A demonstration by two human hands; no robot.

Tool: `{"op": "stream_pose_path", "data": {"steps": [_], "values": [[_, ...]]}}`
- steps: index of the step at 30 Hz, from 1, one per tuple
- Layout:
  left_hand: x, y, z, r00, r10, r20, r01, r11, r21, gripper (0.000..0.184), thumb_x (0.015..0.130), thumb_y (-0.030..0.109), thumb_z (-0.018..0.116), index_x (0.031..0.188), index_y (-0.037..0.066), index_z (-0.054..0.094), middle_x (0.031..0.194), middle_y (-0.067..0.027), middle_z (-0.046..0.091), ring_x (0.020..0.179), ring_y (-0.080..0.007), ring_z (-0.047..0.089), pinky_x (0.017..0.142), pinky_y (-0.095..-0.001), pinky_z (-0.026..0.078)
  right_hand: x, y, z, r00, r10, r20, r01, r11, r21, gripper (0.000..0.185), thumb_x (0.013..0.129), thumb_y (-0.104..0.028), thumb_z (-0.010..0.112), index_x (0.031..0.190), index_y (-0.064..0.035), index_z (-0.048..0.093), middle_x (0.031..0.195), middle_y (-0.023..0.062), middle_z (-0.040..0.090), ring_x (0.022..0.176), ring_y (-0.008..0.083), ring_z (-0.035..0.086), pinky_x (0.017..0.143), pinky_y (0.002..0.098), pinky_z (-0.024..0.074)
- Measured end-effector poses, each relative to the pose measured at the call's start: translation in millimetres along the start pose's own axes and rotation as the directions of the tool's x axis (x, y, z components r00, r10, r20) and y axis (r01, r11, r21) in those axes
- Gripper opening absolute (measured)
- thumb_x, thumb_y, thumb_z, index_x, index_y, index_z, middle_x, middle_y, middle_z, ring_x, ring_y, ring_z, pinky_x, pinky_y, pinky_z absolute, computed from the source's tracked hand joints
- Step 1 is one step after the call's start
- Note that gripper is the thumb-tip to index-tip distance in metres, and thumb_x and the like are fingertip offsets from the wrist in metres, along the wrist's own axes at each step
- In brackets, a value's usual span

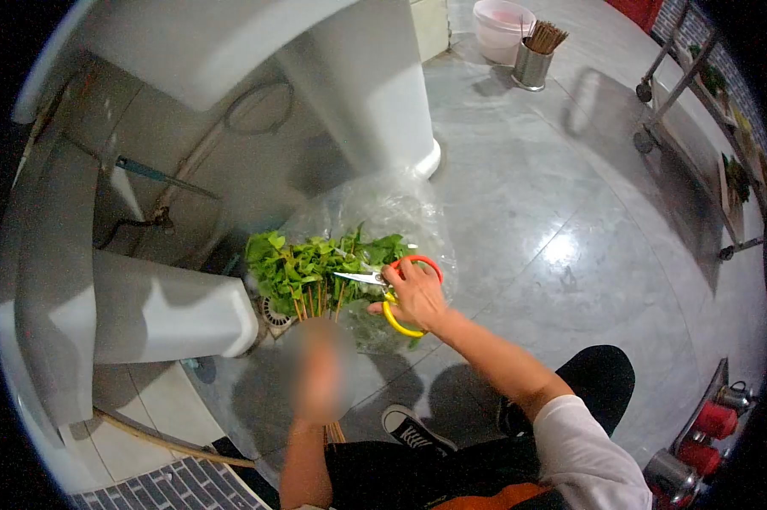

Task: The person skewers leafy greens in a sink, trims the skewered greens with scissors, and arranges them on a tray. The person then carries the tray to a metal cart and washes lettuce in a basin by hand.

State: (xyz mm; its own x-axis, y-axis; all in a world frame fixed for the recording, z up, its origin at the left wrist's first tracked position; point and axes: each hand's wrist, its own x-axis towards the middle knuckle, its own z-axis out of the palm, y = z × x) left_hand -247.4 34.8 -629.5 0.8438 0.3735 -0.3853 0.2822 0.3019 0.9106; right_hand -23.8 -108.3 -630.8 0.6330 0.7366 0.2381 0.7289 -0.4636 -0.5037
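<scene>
Scissors: a red-and-yellow pair of scissors (pixel 387 285) is caught over the right edge of the greens, its blades pointing left across the leaves and tilted slightly up in the view. The long axis runs roughly sideways, across the sticks; the red loop is uppermost, the yellow loop below, the two spread well apart.

Greens: a bunch of leafy greens (pixel 303 263) lies low near the floor (pixel 519 255), beside the floor drain (pixel 275 316). Thin sticks (pixel 317 302) run from the leaves toward the person, their long axis close to upright in the view, leafy ends away.

Right hand: the right hand (pixel 417 297) holds the scissors, fingers at the red loop and thumb at the yellow one, spread apart between them. The forearm reaches in from the lower right, below a white sleeve (pixel 579 450).

Left hand: the left hand (pixel 320 370), blurred, is closed around the sticks below the leaves; the placing of its fingers cannot be told. Its forearm rises from the bottom of the view.

Surroundings: a clear plastic bag (pixel 400 208) spreads beneath and beyond the greens. Farther off, a metal holder (pixel 532 70) of sticks stands beside a pale pink bucket (pixel 498 32).
</scene>
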Motion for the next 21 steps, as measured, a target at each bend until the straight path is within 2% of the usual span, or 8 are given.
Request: {"op": "stream_pose_path", "data": {"steps": [2, 5, 8, 12, 14, 18, 19, 21], "values": [[2.9, -3.6, -5.8, 0.990, -0.016, 0.138, 0.061, 0.941, -0.332, 0.030, 0.087, 0.022, 0.034, 0.112, 0.006, 0.038, 0.094, 0.0003, 0.047, 0.081, -0.0074, 0.045, 0.072, -0.0191, 0.039, -0.7, 3.6, 4.4, 1.000, -0.012, 0.003, 0.012, 1.000, 0.002, 0.057, 0.063, -0.055, 0.053, 0.093, -0.0070, 0.048, 0.080, 0.0134, 0.046, 0.064, 0.0265, 0.050, 0.053, 0.0364, 0.0401], [3.4, 0.3, -2.9, 0.991, -0.066, 0.117, 0.112, 0.885, -0.453, 0.028, 0.087, 0.021, 0.035, 0.111, 0.007, 0.039, 0.089, 0.0017, 0.047, 0.076, -0.0062, 0.045, 0.067, -0.0179, 0.040, -1.1, 6.3, 7.0, 1.000, -0.019, 0.020, 0.018, 1.000, 0.006, 0.051, 0.066, -0.053, 0.051, 0.088, -0.0071, 0.048, 0.075, 0.0129, 0.047, 0.052, 0.0260, 0.050, 0.043, 0.0348, 0.0400], [2.3, 10.6, 4.1, 0.995, -0.092, 0.041, 0.100, 0.964, -0.245, 0.028, 0.086, 0.021, 0.037, 0.111, 0.008, 0.040, 0.087, 0.0017, 0.048, 0.073, -0.0063, 0.046, 0.063, -0.0174, 0.040, -0.8, 10.7, 11.9, 0.999, -0.030, 0.044, 0.031, 0.999, -0.026, 0.047, 0.069, -0.052, 0.048, 0.087, -0.0076, 0.046, 0.071, 0.0135, 0.049, 0.048, 0.0264, 0.050, 0.039, 0.0346, 0.0393], [3.0, 7.0, -0.2, 0.996, -0.082, 0.034, 0.088, 0.972, -0.218, 0.027, 0.086, 0.020, 0.038, 0.111, 0.009, 0.040, 0.085, 0.0019, 0.048, 0.070, -0.0063, 0.045, 0.062, -0.0175, 0.040, 1.3, 14.9, 11.6, 0.995, -0.059, 0.082, 0.063, 0.996, -0.057, 0.043, 0.073, -0.050, 0.045, 0.085, -0.0081, 0.046, 0.066, 0.0143, 0.052, 0.049, 0.0271, 0.053, 0.041, 0.0359, 0.0407], [5.3, 1.1, -9.9, 0.984, -0.072, 0.161, 0.131, 0.907, -0.400, 0.027, 0.085, 0.019, 0.039, 0.111, 0.009, 0.039, 0.087, 0.0018, 0.048, 0.072, -0.0063, 0.046, 0.063, -0.0177, 0.040, 0.3, 16.7, 13.7, 0.995, -0.054, 0.089, 0.056, 0.998, -0.020, 0.042, 0.074, -0.049, 0.044, 0.084, -0.0081, 0.046, 0.064, 0.0135, 0.052, 0.050, 0.0273, 0.053, 0.041, 0.0365, 0.0408], [2.7, 14.6, 0.7, 0.997, -0.029, 0.073, 0.048, 0.963, -0.266, 0.029, 0.085, 0.019, 0.040, 0.112, 0.009, 0.038, 0.091, 0.0008, 0.047, 0.078, -0.0080, 0.045, 0.067, -0.0187, 0.040, -0.9, 23.0, -1.3, 0.999, -0.046, 0.012, 0.044, 0.994, 0.100, 0.041, 0.075, -0.048, 0.044, 0.082, -0.0076, 0.046, 0.061, 0.0122, 0.052, 0.054, 0.0277, 0.053, 0.043, 0.0379, 0.0416], [2.9, 19.2, 4.1, 0.999, -0.012, 0.046, 0.022, 0.975, -0.219, 0.030, 0.085, 0.019, 0.040, 0.112, 0.009, 0.038, 0.092, 0.0004, 0.047, 0.080, -0.0085, 0.045, 0.068, -0.0191, 0.040, 1.6, 21.9, -11.9, 0.951, 0.120, 0.286, -0.153, 0.983, 0.098, 0.044, 0.071, -0.050, 0.049, 0.084, -0.0079, 0.047, 0.072, 0.0116, 0.052, 0.065, 0.0279, 0.054, 0.052, 0.0389, 0.0425], [3.4, 17.4, -1.1, 1.000, 0.005, 0.021, -0.001, 0.985, -0.171, 0.031, 0.084, 0.019, 0.041, 0.113, 0.009, 0.038, 0.094, 0.0001, 0.047, 0.082, -0.0090, 0.045, 0.069, -0.0194, 0.040, 4.5, 29.8, -12.4, 0.990, 0.018, 0.139, -0.027, 0.998, 0.062, 0.047, 0.067, -0.052, 0.051, 0.086, -0.0083, 0.047, 0.078, 0.0119, 0.050, 0.073, 0.0277, 0.051, 0.059, 0.0401, 0.0408]]}}
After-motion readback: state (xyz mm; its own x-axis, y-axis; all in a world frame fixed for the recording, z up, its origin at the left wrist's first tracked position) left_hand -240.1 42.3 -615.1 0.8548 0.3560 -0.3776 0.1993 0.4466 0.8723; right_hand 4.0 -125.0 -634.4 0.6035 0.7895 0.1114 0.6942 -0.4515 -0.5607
